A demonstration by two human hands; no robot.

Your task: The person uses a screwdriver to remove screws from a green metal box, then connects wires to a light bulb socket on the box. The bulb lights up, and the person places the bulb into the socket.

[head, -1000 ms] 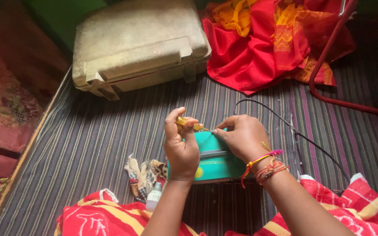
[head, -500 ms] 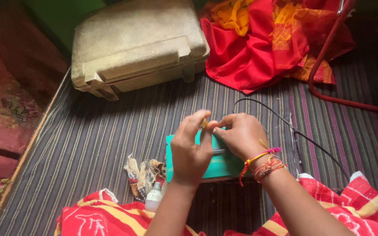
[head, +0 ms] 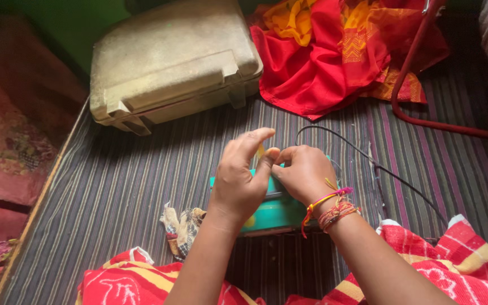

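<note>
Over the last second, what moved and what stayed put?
Both hands came down from a raised position to just above the teal box. The left hand and right hand closed together; the small yellow piece, in plain view earlier, is now mostly hidden between the fingertips, held throughout. The beige case, red cloth, black cable and rag did not move.
</note>
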